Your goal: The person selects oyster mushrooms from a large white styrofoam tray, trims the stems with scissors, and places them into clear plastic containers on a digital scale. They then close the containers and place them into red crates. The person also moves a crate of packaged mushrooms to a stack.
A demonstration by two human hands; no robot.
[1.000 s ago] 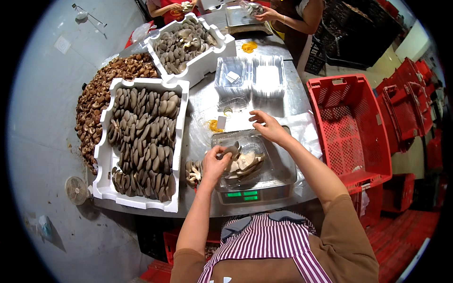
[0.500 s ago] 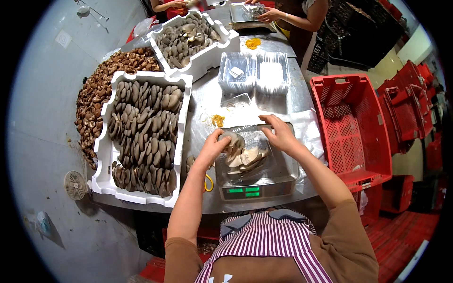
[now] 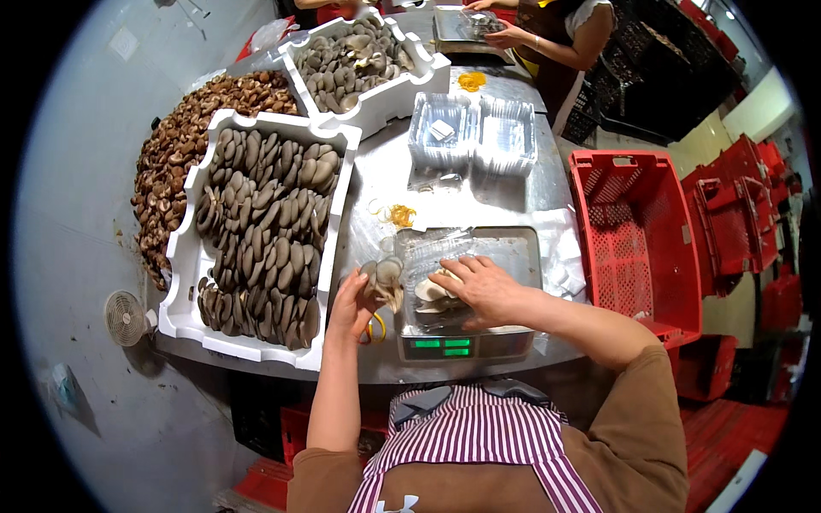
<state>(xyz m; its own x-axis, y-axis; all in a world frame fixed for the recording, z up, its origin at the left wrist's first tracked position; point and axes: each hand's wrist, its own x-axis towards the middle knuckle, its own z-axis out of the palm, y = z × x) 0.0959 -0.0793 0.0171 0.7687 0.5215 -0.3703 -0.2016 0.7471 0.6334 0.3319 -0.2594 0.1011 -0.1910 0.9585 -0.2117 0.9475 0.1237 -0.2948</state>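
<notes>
My left hand (image 3: 349, 308) is closed on a small cluster of grey oyster mushrooms (image 3: 386, 275), held beside the left edge of the digital scale (image 3: 505, 344). On the scale's metal pan lies a clear plastic tray (image 3: 419, 250) with pale oyster mushrooms (image 3: 430, 291) in it, undersides showing. My right hand (image 3: 489, 291) rests over these mushrooms with fingers stretched out and partly covers them. Below my left hand, a yellow handle loop (image 3: 376, 328) shows on the table; the rest of that tool is hidden.
White foam boxes of oyster mushrooms (image 3: 342, 135) stand to the left, with brown mushrooms (image 3: 171, 158) heaped behind. Stacked clear trays (image 3: 505, 141) and yellow rubber bands (image 3: 400, 215) lie beyond the scale. A red crate (image 3: 637, 248) is at the right. Another person's hands (image 3: 510, 36) work at the far end.
My left hand has moved left and down off the tray, taking a mushroom cluster with it. My right hand has come from the tray's far right edge onto the mushrooms.
</notes>
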